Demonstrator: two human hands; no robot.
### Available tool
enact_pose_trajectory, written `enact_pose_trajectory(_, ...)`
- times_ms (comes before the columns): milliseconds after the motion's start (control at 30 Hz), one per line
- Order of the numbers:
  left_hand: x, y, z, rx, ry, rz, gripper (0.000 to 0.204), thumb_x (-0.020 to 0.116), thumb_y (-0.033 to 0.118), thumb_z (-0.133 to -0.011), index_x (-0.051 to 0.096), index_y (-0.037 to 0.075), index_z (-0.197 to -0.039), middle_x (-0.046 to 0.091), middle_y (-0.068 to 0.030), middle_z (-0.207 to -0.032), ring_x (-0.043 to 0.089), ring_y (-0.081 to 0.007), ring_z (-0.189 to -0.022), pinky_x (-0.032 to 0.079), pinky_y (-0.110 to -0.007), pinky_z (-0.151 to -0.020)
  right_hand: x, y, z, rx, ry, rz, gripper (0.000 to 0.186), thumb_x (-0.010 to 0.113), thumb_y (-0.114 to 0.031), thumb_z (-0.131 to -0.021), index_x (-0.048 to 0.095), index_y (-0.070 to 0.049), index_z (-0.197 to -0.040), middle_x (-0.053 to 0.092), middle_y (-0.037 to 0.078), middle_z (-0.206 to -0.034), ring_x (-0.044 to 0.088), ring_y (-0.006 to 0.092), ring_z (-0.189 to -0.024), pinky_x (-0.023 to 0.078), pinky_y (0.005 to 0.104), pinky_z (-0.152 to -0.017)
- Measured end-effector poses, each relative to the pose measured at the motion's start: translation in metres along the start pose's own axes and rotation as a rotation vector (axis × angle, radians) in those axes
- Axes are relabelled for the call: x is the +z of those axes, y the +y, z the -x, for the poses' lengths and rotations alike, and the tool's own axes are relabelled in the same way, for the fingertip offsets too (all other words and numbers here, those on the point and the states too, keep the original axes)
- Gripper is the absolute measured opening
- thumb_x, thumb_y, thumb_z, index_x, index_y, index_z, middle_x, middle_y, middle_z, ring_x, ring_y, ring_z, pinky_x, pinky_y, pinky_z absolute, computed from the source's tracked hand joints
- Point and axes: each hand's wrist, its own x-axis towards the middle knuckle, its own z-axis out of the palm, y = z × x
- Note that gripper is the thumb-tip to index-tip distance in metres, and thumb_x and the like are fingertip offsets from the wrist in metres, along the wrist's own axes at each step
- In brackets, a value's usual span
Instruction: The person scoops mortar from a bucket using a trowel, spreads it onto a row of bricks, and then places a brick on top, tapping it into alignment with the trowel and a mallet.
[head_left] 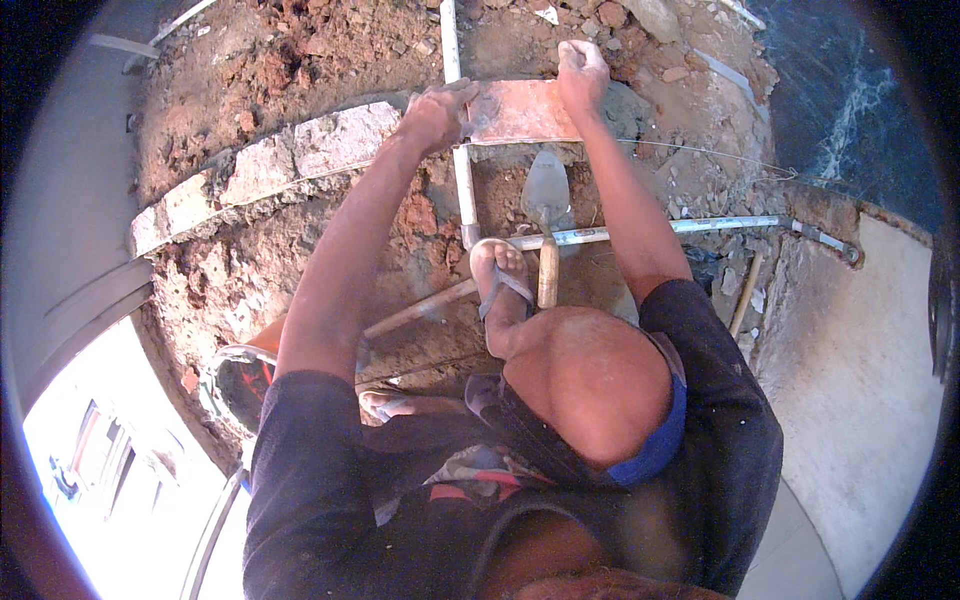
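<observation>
A reddish brick (525, 110) lies at the right end of a low curved course of mortar-smeared bricks (330, 140). My left hand (437, 115) grips its left end, fingers bent over the top and edge. At its right end is my right hand (585, 80), closed with the fingers curled beyond the far edge; what they hold, if anything, is hidden. Grey mortar (628, 108) spreads to the right of that hand. A trowel (546, 190) with a wooden handle rests just below the brick, near my foot, its blade pointing away from me. A thin string (700, 151) runs along the course's near side.
White pipes cross the dirt: one upright pipe (465, 195) passes beside the brick, another pipe (680, 226) runs right. A bucket (240, 380) stands at lower left. Broken soil and rubble (300, 50) lie beyond the course. A dark blue surface (850, 100) borders the right.
</observation>
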Motion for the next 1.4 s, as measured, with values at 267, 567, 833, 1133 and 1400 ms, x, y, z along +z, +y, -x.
enact_pose_trajectory(267, -0.003, -0.007, 0.004, -0.051, 0.018, -0.052, 0.065, 0.06, 0.041, -0.092, 0.036, 0.019, -0.148, 0.034, -0.0012, -0.155, 0.035, -0.034, -0.14, 0.025, -0.047, -0.118, -0.064, -0.007, 0.011, 0.171, 0.04, -0.077, 0.018, 0.068, -0.014, -0.086, 0.067, 0.0, -0.098, 0.068, 0.006, -0.084, 0.061, 0.0143, -0.073, 0.051, 0.03, -0.068)
enact_pose_trajectory(567, -0.002, 0.015, 0.0, -0.08, -0.045, -0.103, 0.057, 0.055, 0.036, -0.093, 0.041, 0.018, -0.145, 0.034, -0.003, -0.155, 0.031, -0.0369, -0.141, 0.028, -0.052, -0.115, -0.062, -0.005, -0.008, 0.125, -0.002, -0.122, 0.019, 0.067, -0.017, -0.088, 0.066, 0.0, -0.096, 0.067, 0.006, -0.085, 0.062, 0.0155, -0.077, 0.051, 0.0311, -0.072)
enact_pose_trajectory(833, -0.005, 0.019, -0.006, -0.063, -0.058, -0.146, 0.055, 0.052, 0.039, -0.093, 0.042, 0.018, -0.144, 0.035, -0.005, -0.154, 0.035, -0.0366, -0.139, 0.029, -0.054, -0.113, -0.004, 0.025, 0.009, -0.187, 0.168, 0.077, 0.018, 0.065, -0.017, -0.085, 0.066, 0.0, -0.088, 0.066, 0.013, -0.079, 0.063, 0.0261, -0.073, 0.049, 0.0383, -0.07)
enact_pose_trajectory(1133, 0.005, 0.012, -0.002, -0.031, 0.036, -0.104, 0.061, 0.06, 0.037, -0.087, 0.044, 0.015, -0.142, 0.038, -0.0072, -0.152, 0.043, -0.0388, -0.133, 0.036, -0.049, -0.11, -0.001, 0.005, 0.011, -0.276, 0.148, -0.063, 0.024, 0.059, -0.021, -0.087, 0.063, 0.001, -0.081, 0.063, 0.016, -0.068, 0.06, 0.029, -0.063, 0.047, 0.0411, -0.064)
enact_pose_trajectory(1400, 0.017, 0.001, -0.006, -0.019, 0.057, -0.047, 0.066, 0.063, 0.038, -0.085, 0.045, 0.01, -0.142, 0.041, -0.0125, -0.15, 0.047, -0.0366, -0.13, 0.039, -0.042, -0.11, 0.014, -0.005, 0.017, -0.326, 0.034, 0.135, 0.023, 0.056, -0.021, -0.088, 0.061, -0.001, -0.078, 0.063, 0.018, -0.075, 0.06, 0.0364, -0.071, 0.046, 0.0436, -0.066)
